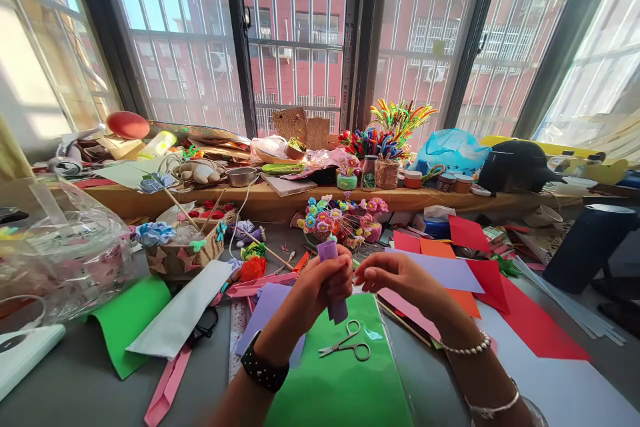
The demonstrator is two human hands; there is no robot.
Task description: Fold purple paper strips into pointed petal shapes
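Both forearms are bare, with no sleeves in view. The left hand point(320, 283) has a wide black band at its wrist, dotted with small pale studs. The right hand point(400, 277) has a thin bracelet of small white beads at its wrist, and a slim silvery bangle farther up the forearm.

The scissors point(347, 342) lie on a paper sheet point(345, 380) below the hands, with a basket point(183, 255) to the left.
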